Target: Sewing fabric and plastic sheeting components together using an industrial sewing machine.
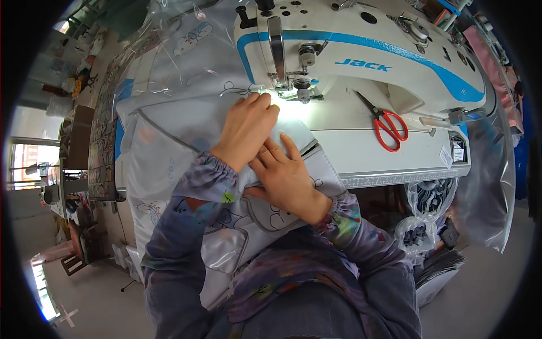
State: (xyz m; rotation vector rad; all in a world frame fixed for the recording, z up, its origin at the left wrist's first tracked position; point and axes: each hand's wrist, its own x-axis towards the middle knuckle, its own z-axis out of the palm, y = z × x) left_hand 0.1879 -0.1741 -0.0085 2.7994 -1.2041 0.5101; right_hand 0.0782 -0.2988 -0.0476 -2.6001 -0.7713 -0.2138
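Note:
A pale grey, shiny fabric piece (pixel 164 121) with dark piping and line-drawn figures spreads over the bed of a white and blue sewing machine (pixel 361 51) and down onto my lap. Close in front of the lit presser foot (pixel 303 90), my left hand (pixel 248 127) has its fingers curled down and pinched on the fabric. Just nearer to me and to the right, my right hand (pixel 291 181) lies flat on the same fabric, fingers stretched out, partly under the left wrist. The needle tip is lost in the lamp's glare.
Red-handled scissors (pixel 389 127) lie on the machine bed to the right. Clear plastic sheeting (pixel 169 34) covers fabric at the far left. A ruler strip (pixel 395 178) runs along the table's front edge. Plastic bags of dark material (pixel 420 226) hang below at the right.

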